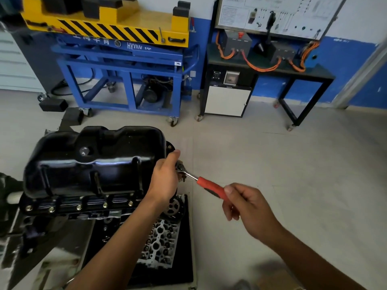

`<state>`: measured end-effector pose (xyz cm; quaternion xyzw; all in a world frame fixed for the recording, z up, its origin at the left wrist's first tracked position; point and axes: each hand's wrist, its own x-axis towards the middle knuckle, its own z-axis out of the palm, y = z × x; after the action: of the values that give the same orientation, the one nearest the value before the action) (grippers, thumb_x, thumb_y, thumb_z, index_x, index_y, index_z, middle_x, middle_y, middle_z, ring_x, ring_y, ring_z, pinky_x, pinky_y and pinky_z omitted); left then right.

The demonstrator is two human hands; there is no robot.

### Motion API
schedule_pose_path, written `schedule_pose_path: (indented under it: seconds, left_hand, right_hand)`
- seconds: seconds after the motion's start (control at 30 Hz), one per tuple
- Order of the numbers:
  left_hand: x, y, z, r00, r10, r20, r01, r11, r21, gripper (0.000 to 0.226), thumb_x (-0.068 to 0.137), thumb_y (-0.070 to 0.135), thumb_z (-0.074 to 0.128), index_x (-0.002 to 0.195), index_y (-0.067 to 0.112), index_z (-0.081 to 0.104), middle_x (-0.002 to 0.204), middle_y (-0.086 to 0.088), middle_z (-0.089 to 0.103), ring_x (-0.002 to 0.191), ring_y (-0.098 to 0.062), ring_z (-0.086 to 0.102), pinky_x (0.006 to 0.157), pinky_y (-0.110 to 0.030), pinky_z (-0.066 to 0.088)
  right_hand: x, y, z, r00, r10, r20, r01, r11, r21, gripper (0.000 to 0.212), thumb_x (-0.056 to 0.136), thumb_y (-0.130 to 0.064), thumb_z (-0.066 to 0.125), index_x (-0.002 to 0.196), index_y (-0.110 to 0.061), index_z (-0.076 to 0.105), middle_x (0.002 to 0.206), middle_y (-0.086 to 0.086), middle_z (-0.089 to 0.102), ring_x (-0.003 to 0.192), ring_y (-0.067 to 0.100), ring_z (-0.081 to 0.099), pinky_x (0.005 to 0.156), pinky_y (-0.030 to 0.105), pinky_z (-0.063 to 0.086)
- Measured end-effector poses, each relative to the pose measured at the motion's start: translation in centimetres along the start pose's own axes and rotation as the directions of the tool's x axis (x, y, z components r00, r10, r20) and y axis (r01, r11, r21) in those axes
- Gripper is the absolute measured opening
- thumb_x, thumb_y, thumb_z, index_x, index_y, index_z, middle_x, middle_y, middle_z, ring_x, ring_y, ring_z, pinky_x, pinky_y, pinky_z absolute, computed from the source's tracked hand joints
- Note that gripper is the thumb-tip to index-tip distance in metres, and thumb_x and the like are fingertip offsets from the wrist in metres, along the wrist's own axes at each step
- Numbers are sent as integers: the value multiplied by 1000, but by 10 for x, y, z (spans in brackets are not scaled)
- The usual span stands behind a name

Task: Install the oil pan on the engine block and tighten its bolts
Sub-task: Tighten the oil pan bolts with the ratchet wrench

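Black pan (94,162) seated on block (73,209), flange bolts (78,207) along its near edge | left hand (165,178) curls round ratchet (207,185) head at pan's right end | right hand (245,204) grips red handle, right of pan | pan likely stiff, heavy, slick; hold by flange

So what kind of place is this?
Probably an automotive training workshop: an oil pan sits on an engine block, a blue wheeled lift cart stands behind, and a wiring demonstration board stands beside it.
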<state>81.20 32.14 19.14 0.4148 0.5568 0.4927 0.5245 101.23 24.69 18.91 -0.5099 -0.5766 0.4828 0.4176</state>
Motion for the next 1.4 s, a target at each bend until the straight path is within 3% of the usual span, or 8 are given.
schedule_pose_path:
  seconds: [0.27, 0.5, 0.6, 0.83, 1.07, 1.17, 1.3, 1.4]
  left_hand:
    - [0, -8, -9, 987, 77, 140, -82, 996, 30, 56, 81, 67, 42, 54, 18, 37, 55, -4, 35, 56, -25, 28, 59, -41, 27]
    - [-1, -6, -11, 975, 86, 207, -68, 994, -89, 45, 89, 59, 47, 57, 29, 38, 55, -1, 27, 56, -25, 19, 61, -49, 17]
    - [-2, -5, -11, 976, 84, 199, -65, 993, -100, 45, 89, 59, 48, 57, 29, 39, 54, 1, 27, 56, -25, 18, 60, -48, 17]
    - [-4, -10, -8, 989, 96, 116, -85, 992, -95, 49, 86, 63, 45, 51, 29, 38, 53, 3, 32, 50, -15, 25, 56, -40, 20]
    - [-1, -13, 2, 996, -52, -69, 35, 973, -230, 43, 77, 58, 54, 82, 15, 52, 70, 1, 52, 49, -4, 49, 60, -29, 38]
    - [-1, -10, 6, 993, -52, -107, 26, 971, -236, 38, 77, 54, 55, 74, 17, 50, 61, 5, 47, 46, -3, 44, 55, -28, 35]
    - [-1, -7, 10, 994, 8, -113, -26, 987, -160, 35, 93, 43, 54, 68, 20, 48, 45, 11, 36, 42, -7, 32, 53, -32, 29]
    - [-1, -6, 11, 994, 13, -112, -28, 990, -140, 38, 98, 36, 52, 65, 19, 47, 41, 13, 32, 37, -5, 29, 44, -26, 29]
  right_hand:
    - [112, -25, -2, 974, 28, -226, -39, 998, -43, 28, 101, -23, 55, 82, -12, 73, 51, -3, 58, 45, 7, 49, 45, 14, 38]
    - [176, -48, 54, 988, -49, -145, 38, 996, -77, 33, 101, -23, 57, 92, 5, 72, 57, 3, 51, 49, 10, 45, 54, 26, 41]
    - [181, -50, 61, 994, -54, -94, 51, 998, -40, 30, 102, -23, 55, 92, 0, 73, 55, 2, 48, 46, 10, 42, 48, 21, 38]
    - [148, -29, 21, 991, -63, -121, 58, 997, -43, 27, 103, -28, 52, 89, -12, 69, 58, -1, 54, 51, 9, 48, 50, 17, 40]
    - [70, -9, 3, 966, -72, -247, 94, 993, 78, 24, 102, -18, 55, 79, -11, 52, 56, 2, 51, 48, 12, 45, 48, 19, 39]
    - [30, -1, 8, 956, -99, -275, 130, 987, 94, 26, 99, -14, 60, 74, -17, 51, 52, 0, 49, 46, 13, 42, 48, 21, 38]
    - [-12, 0, 20, 976, -105, -191, 114, 993, 38, 20, 84, -37, 71, 71, -33, 55, 55, -3, 53, 49, 14, 44, 49, 24, 38]
    - [-25, 7, 29, 996, -57, -68, 61, 997, 48, 20, 81, -37, 73, 74, -33, 54, 58, -6, 51, 52, 13, 45, 52, 22, 41]
